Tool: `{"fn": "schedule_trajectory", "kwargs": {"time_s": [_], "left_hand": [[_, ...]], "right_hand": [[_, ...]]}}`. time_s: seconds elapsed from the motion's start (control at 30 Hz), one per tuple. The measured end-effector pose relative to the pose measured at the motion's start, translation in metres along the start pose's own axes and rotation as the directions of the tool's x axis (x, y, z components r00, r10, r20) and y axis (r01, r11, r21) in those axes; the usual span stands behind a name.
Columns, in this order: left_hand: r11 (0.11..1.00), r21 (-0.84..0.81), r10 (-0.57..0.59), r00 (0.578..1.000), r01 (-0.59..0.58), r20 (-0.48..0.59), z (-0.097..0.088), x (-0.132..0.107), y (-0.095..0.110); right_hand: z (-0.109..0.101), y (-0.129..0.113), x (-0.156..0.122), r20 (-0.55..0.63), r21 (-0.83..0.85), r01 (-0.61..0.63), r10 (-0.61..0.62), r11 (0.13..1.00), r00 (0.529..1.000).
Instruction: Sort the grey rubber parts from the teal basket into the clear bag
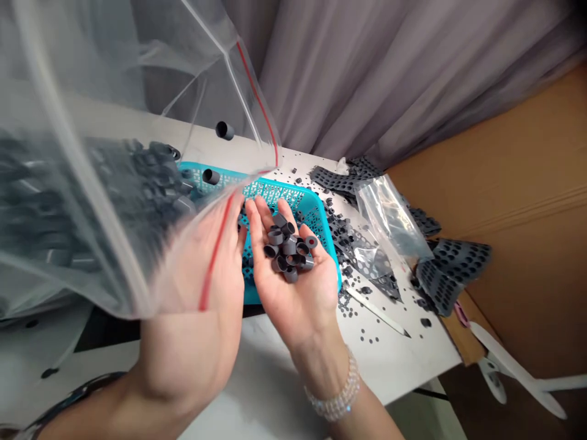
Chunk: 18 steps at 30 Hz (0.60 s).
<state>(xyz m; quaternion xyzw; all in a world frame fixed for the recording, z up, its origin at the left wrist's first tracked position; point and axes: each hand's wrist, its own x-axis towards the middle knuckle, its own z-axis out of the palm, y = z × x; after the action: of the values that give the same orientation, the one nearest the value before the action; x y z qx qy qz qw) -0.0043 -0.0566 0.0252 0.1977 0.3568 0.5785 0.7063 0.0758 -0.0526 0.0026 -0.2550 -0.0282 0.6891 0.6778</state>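
Note:
My left hand (188, 342) grips the edge of a large clear zip bag (92, 110) with a red seal strip, and the plastic partly covers that hand. Many short dark grey rubber rings (147, 183) lie bunched in the bag. My right hand (298, 299) is cupped palm up, holding several matching rings (287, 247) over a teal perforated plastic basket (316, 208). A single ring (224, 130) shows on the white table beyond the bag, and another (211, 176) sits by the basket's far rim.
Dark grey perforated rubber sheets (452, 272) and small punched bits (362, 330) are strewn over the white table (403, 360). A small clear bag (389, 220) and a white-handled tool (376, 311) lie there too. Cardboard (518, 183) and a grey curtain (389, 73) stand behind.

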Motion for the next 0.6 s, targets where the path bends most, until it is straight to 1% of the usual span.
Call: {"fn": "schedule_trajectory", "kwargs": {"time_s": [0.03, 0.07, 0.1, 0.13, 0.2, 0.23, 0.3, 0.37, 0.5, 0.6], "left_hand": [[1.000, -0.009, 0.004, 1.000, -0.004, -0.005, 0.000, -0.001, -0.002], [0.999, -0.025, -0.023, 1.000, 0.023, -0.018, 0.000, -0.002, -0.004], [0.996, -0.045, -0.083, 0.996, 0.081, -0.037, 0.000, -0.005, -0.006], [0.984, -0.060, -0.170, 0.984, 0.167, -0.060, 0.001, -0.007, -0.009], [0.937, -0.095, -0.344, 0.934, 0.335, -0.098, 0.001, -0.013, -0.013], [0.920, -0.110, -0.388, 0.916, 0.377, -0.102, 0.002, -0.016, -0.015], [0.898, -0.141, -0.430, 0.899, 0.417, -0.079, 0.003, -0.022, -0.016], [0.871, -0.182, -0.470, 0.882, 0.456, -0.043, 0.005, -0.027, -0.015], [0.812, -0.244, -0.534, 0.844, 0.529, 0.053, 0.006, -0.038, -0.011], [0.803, -0.245, -0.524, 0.840, 0.543, 0.144, 0.006, -0.044, -0.008]], "right_hand": [[0.002, -0.007, 0.001, -0.018, -0.010, -0.007, 0.007, 1.000, 1.000], [0.004, -0.014, 0.003, -0.036, -0.023, -0.007, 0.006, 1.000, 0.999], [0.008, -0.023, 0.005, -0.053, -0.038, 0.002, -0.004, 0.999, 0.999], [0.013, -0.031, 0.006, -0.064, -0.056, 0.020, -0.024, 0.998, 0.998], [0.026, -0.049, 0.009, -0.057, -0.104, 0.068, -0.075, 0.992, 0.996], [0.034, -0.056, 0.010, -0.042, -0.136, 0.087, -0.094, 0.987, 0.995], [0.052, -0.066, 0.011, 0.000, -0.208, 0.107, -0.109, 0.972, 0.994], [0.069, -0.071, 0.012, 0.045, -0.285, 0.110, -0.101, 0.952, 0.994], [0.103, -0.068, 0.014, 0.104, -0.415, 0.111, -0.074, 0.903, 0.992], [0.122, -0.061, 0.016, 0.135, -0.489, 0.117, -0.058, 0.864, 0.989]]}}
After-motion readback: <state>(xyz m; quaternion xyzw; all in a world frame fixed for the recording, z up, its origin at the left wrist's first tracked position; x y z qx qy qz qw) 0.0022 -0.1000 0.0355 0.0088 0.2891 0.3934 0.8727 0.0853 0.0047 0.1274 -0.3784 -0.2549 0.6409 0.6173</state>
